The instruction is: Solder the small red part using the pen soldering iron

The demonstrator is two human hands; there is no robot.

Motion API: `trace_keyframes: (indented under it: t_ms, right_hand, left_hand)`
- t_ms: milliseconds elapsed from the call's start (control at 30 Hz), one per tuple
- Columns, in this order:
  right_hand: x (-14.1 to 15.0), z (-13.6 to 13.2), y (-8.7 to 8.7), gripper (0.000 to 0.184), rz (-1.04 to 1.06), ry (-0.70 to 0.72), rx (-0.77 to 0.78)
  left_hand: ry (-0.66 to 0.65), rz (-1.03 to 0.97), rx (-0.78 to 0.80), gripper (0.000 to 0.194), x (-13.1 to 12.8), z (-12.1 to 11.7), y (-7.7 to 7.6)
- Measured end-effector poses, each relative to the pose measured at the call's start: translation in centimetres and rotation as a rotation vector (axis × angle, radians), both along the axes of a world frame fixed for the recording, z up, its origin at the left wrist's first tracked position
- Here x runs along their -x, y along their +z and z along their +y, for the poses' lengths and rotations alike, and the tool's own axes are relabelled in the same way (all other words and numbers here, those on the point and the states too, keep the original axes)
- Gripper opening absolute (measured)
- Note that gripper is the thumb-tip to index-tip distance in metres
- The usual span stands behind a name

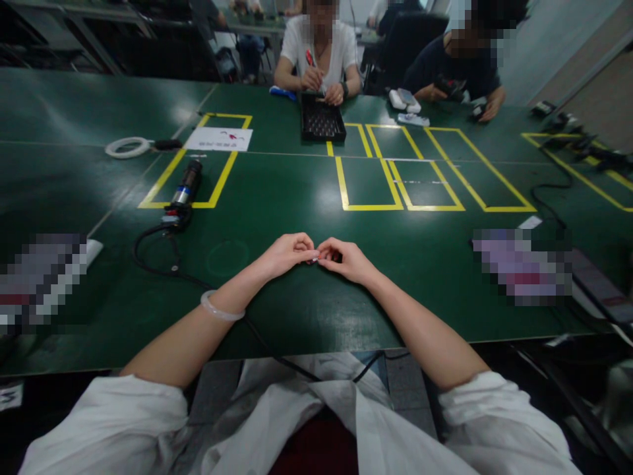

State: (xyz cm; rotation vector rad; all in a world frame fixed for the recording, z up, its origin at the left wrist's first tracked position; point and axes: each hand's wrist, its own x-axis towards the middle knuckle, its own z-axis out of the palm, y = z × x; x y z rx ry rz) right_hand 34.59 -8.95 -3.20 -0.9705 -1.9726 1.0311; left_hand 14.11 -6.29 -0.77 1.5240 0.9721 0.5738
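Both of my hands meet above the green table [316, 310], near its front edge. The fingers of my left hand [293, 254] are curled, with thumb and forefinger pinched together. My right hand [349, 258] is closed the same way, its fingertips touching those of the left. Between the fingertips sits a tiny shiny piece [313, 261], mostly hidden and too small to name. A pale bracelet [222, 307] circles my left wrist.
A dark cylindrical tool [182, 188] with a black cable lies to the left. Beyond are a paper sheet [220, 139], a coiled white cord [129, 147], yellow tape outlines and a black tray [322, 119] before a person [319, 53]. Blurred flat objects lie at both sides.
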Motion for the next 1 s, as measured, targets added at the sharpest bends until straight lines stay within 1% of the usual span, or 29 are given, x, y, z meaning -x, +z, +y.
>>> trace_keyframes:
  t_ms: [133,367,600,767,1000]
  right_hand:
    - [-0.08,0.04,-0.06,0.016,0.006,-0.04,0.004]
    - [-0.42,0.17,-0.07,0.015,0.012,-0.107,-0.016]
    - [-0.45,0.19,-0.12,0.016,0.015,-0.097,-0.019]
    - [-0.45,0.23,-0.25,0.019,0.021,-0.099,0.01]
    - [-0.48,0.24,-0.02,0.018,0.016,-0.117,0.03]
  left_hand:
    - [0.007,0.042,-0.036,0.033,-0.02,0.13,0.16]
    - [-0.017,0.049,-0.016,0.037,0.19,0.14,0.04]
    - [-0.011,0.012,0.003,0.037,0.11,-0.03,-0.2]
    - [0.003,-0.03,-0.031,0.035,0.1,0.02,-0.64]
    - [-0.017,-0.022,-0.055,0.033,-0.01,-0.23,-0.35]
